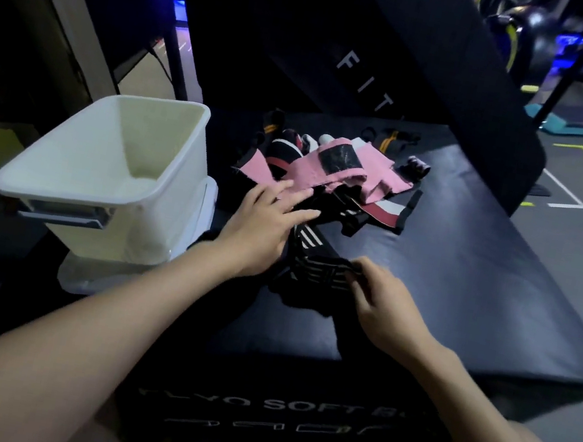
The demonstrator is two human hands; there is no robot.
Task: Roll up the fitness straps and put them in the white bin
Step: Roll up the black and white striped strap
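Dim gym floor, blue lights far right; work surface is a black padded box (pixel 467 275), matte, flat, slightly cushioned.

Right hand (pixel 383 307): near centre, fingers curled, pinching the end of a black strap (pixel 316 268) with pale stripes. Left hand (pixel 266 224): fingers straight, laid flat where that strap runs into the pile.

Black strap: judged light, limp, elastic-woven; will not hold a roll unless kept under tension. Best taken at the free end, rolled tight against the pad, the other hand pinning the length.

Pile (pixel 329 173): just beyond the left hand, tangled. Pink straps (pixel 334 168) with a dark patch, probably hook-and-loop, likely to snag on neighbours; black, white and maroon pieces mixed in. All soft, none fragile.

Bin (pixel 95 178): white, left of the pile, standing on a pale lid or tray at the box's left edge; no strap visible inside.

Behind: leaning black pad (pixel 369 59) lettered "FIT".
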